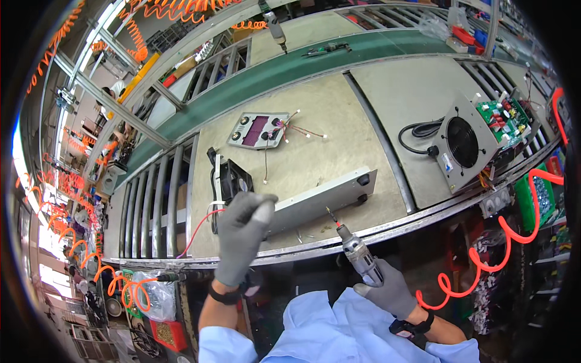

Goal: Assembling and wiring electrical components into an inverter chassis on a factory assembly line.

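Observation:
My left hand [245,233], in a grey glove, is closed with its fingers curled, at the left end of a long grey metal panel [321,196]. What it holds, if anything, is hidden. The panel has black round feet at its right end. My right hand [387,290], also gloved, grips a silver power screwdriver [361,257]. Its bit points up and left, close to the panel's near side. Behind my left hand stands a black fan [236,180] with a cable. Farther back lies a control panel [259,130] with a purple display window and loose wires.
At right stands a grey housing [455,145] with a fan and a green circuit board [503,120]. An orange coiled hose [478,260] hangs beside my right arm. Rollers [154,202] lie left of the worktop. Another screwdriver [273,27] hangs over the green belt [387,45].

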The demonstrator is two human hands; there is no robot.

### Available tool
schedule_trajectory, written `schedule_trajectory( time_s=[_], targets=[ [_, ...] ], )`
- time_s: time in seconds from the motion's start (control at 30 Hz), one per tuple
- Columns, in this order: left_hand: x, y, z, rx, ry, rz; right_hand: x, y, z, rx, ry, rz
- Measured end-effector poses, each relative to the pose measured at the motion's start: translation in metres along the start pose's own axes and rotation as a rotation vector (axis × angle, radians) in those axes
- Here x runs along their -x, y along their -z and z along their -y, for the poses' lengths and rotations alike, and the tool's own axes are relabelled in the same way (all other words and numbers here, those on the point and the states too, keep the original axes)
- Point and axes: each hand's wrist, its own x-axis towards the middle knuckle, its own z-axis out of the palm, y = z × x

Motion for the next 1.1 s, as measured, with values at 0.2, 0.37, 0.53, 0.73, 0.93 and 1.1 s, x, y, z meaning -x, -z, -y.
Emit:
schedule_trajectory(
  time_s=[0.2, 0.37, 0.53, 0.73, 0.93, 1.1],
  targets=[
    [-0.065, 0.018, -0.027, 0.134, 0.156, 0.254, 0.009, -0.007, 0.014, -0.049, -0.147, -0.03],
    [-0.12, -0.005, 0.009, 0.126, 0.207, 0.535, 0.007, -0.021, 0.024, -0.089, -0.194, -0.026],
    [-0.138, -0.024, 0.037, -0.007, 0.41, 0.671, 0.005, -0.032, 0.036, -0.129, -0.174, -0.043],
    [-0.141, -0.029, 0.043, -0.072, 0.442, 0.772, 0.006, -0.034, 0.049, -0.157, -0.181, -0.078],
    [-0.144, -0.035, 0.046, -0.089, 0.398, 0.869, 0.005, -0.035, 0.055, -0.134, -0.155, -0.081],
    [-0.145, -0.04, 0.043, -0.159, 0.398, 0.898, 0.004, -0.035, 0.058, -0.202, -0.242, -0.053]
  ],
)
